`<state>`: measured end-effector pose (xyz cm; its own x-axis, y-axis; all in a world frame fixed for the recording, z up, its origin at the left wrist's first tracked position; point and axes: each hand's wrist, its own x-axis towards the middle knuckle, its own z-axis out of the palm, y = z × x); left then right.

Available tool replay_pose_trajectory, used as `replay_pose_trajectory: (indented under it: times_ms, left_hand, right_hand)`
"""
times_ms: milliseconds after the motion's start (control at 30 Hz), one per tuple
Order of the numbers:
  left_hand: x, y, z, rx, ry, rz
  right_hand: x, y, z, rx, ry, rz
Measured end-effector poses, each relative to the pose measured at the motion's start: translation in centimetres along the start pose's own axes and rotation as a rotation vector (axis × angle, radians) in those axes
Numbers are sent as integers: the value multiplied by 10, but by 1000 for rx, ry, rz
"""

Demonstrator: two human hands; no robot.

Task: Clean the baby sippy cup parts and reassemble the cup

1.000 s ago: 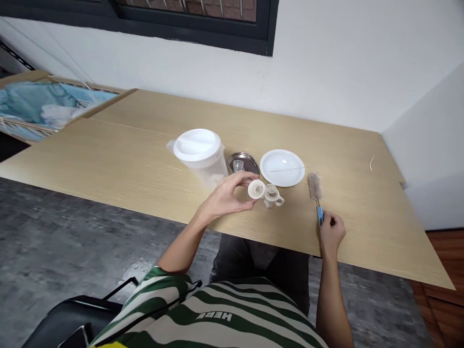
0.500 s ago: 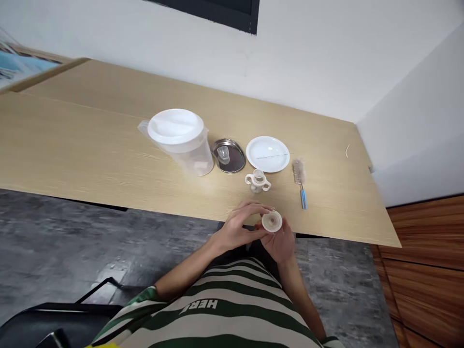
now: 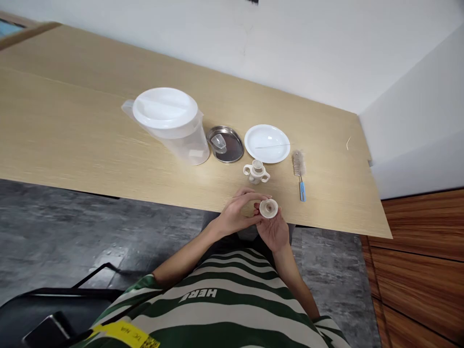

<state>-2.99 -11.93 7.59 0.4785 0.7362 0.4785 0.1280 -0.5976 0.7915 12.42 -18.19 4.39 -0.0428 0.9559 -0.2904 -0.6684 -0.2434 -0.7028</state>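
A round white bottle collar [image 3: 268,209], with what looks like a translucent teat in its middle, is held above the table's front edge. My left hand [image 3: 237,212] pinches its left side between thumb and fingertips. From below and the right, my right hand [image 3: 276,233] cradles it, palm up and fingers curled around its side. Just beyond stands a small baby bottle [image 3: 256,172] with two white handles, its top uncovered. A clear bottle cap [image 3: 219,143] lies in a round steel tray [image 3: 237,153].
Left of the tray stands a large lidded plastic pitcher [image 3: 181,137]. A white plate [image 3: 263,133] bears a thin wire-like rod [image 3: 271,146]. To its right lies a bottle brush [image 3: 299,169] with a blue handle. A small curved pale strip [image 3: 348,143] lies far right. Behind is a wall.
My view has tilted down, so the table things sit higher in the picture. Both hands still hold the collar, which faces the camera with little visible turn.
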Motion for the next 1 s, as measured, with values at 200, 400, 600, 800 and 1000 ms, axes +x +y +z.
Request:
replay_pose_trajectory:
  times_ms: [200, 400, 600, 800, 1000]
  left_hand:
    - [24, -43, -9, 50, 197, -139]
    - [59, -92, 10, 28, 248, -159]
    - [61, -82, 24, -89, 348, -208]
    - [61, -81, 19, -183, 307, -341]
    - [60, -90, 17, -185, 305, -245]
  right_hand:
    - [29, -45, -9, -203, 197, -289]
    - [90, -74, -3, -455, 207, -435]
    - [114, -61, -1, -405, 212, -352]
    - [105, -69, 10, -659, 208, -344]
    - [106, -77, 32, -860, 201, -398]
